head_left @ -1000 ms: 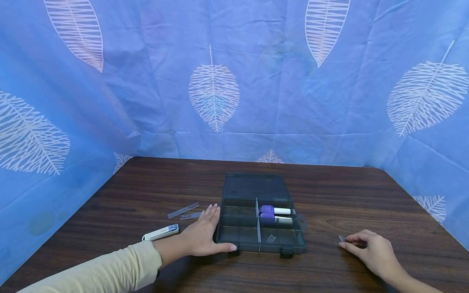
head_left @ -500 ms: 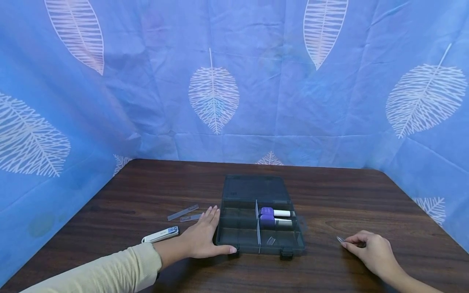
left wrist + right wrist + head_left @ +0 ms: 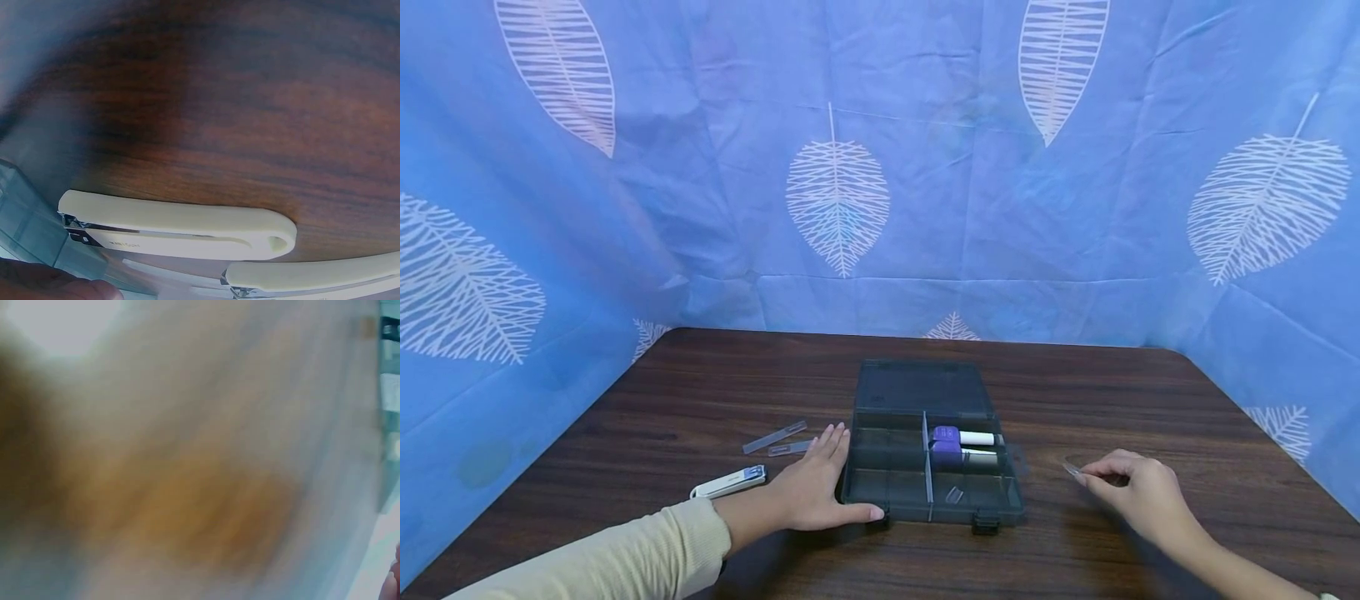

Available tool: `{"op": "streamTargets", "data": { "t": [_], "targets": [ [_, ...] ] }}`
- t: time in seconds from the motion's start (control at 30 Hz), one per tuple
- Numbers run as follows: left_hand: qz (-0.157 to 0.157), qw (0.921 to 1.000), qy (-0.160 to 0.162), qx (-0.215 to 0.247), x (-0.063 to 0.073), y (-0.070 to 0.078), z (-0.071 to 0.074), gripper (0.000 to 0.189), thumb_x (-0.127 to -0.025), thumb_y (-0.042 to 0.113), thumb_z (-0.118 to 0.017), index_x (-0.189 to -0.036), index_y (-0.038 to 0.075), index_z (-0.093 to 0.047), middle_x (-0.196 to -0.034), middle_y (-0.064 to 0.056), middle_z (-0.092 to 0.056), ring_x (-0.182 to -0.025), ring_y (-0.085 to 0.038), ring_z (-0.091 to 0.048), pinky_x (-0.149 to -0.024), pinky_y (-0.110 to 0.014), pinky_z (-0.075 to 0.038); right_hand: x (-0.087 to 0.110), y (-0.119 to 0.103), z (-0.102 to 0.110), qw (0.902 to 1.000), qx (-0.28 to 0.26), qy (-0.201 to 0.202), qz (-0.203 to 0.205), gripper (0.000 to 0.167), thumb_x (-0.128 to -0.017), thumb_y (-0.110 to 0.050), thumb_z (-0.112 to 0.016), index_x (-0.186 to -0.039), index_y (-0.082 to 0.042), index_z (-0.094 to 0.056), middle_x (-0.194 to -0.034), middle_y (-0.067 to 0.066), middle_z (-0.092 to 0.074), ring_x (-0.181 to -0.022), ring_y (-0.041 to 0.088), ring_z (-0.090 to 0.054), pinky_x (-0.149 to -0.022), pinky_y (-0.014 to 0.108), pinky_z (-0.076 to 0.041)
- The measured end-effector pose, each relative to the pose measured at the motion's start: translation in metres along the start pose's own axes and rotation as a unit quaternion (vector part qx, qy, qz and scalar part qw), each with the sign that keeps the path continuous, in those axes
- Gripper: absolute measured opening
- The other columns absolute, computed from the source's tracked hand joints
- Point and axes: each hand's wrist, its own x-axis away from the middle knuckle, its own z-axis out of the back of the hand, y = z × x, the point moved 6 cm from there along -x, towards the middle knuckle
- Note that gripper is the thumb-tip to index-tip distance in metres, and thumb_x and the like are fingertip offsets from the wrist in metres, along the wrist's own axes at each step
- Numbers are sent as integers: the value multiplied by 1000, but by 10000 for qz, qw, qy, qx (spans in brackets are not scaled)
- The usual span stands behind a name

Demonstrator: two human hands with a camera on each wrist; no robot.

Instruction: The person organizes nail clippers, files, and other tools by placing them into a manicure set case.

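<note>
My right hand (image 3: 1142, 487) pinches a small clear curved piece, like a false nail tip (image 3: 1073, 469), between thumb and fingertips, to the right of an open dark translucent divided box (image 3: 887, 482). My left hand (image 3: 816, 487) lies with straight fingers along the box's left side, its thumb at the front edge. Two purple nail polish bottles (image 3: 947, 452) with pale caps lie in the right half of the box. In front of them, in the same half, sit small clear pieces (image 3: 954, 495) of similar look. The right wrist view is mostly blurred.
A white nail clipper (image 3: 728, 482) lies left of my left hand; the left wrist view shows a second nail clipper (image 3: 319, 273) beside the first. Two clear strips (image 3: 775, 436) lie behind them. The box's lid (image 3: 923, 387) is folded back, and a blue leaf-patterned cloth (image 3: 925, 200) encloses the table.
My right hand has moved left and slightly away from me, toward the box, with the clear piece in its fingertips. My left hand has stayed at the box.
</note>
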Motion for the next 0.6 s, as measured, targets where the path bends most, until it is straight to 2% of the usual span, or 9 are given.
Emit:
{"op": "streamTargets", "data": {
  "t": [0.23,0.4,0.6],
  "targets": [
    [-6,10000,20,2,0,0,0,106,-78,71,-53,-148,1,-15,-156,-16,-11,-145,-30,-9,-109,-52,-28,-17,-26,-5,9983,-568,-60,78,11,-69,0,-76,-73,-9,-73,-69,-4,-63,-55,-8,-44,-47,18,-41],
    [21,10000,24,-8,0,0,1,106,-77,70,-53,-148,1,-16,-155,-17,-12,-145,-30,-10,-109,-52,-28,-23,-44,-14,9953,-907,-317,119,4,-73,-6,-75,-75,-8,-73,-71,-7,-62,-57,-6,-45,-49,19,-41],
    [41,10000,7,2,1,1,1,106,-77,71,-53,-148,1,-16,-155,-17,-12,-145,-30,-10,-106,-53,-32,-27,-59,-26,9904,-1211,-587,308,5,-75,-11,-74,-74,-7,-73,-71,-9,-62,-57,-5,-43,-49,19,-40]
  ]
}}
